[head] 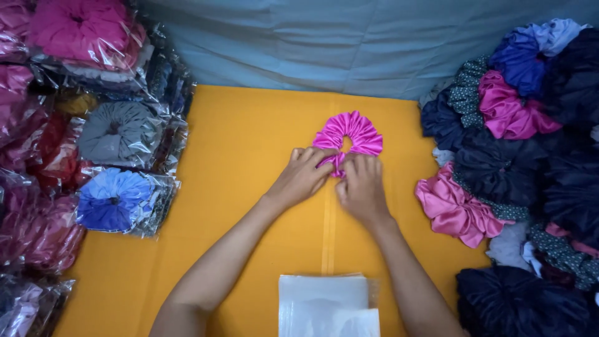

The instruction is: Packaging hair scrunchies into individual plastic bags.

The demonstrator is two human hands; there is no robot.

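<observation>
Both your hands, left hand (301,176) and right hand (361,187), pinch the near rim of the pink scrunchie (348,137), flat mid-table (249,143) toward the far edge; clear bags (327,306) wait at the near edge.

Both forearms bare to the frame edge; no sleeves, apparently no rings or watch.

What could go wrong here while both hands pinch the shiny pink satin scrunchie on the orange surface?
The left hand and right hand grip only the near edge of the shiny pink satin scrunchie, so it might slip or bunch unevenly. The stack of clear plastic bags lies between the forearms and could be knocked askew. The heap of loose dark and pink scrunchies sits close and could spill in.
</observation>
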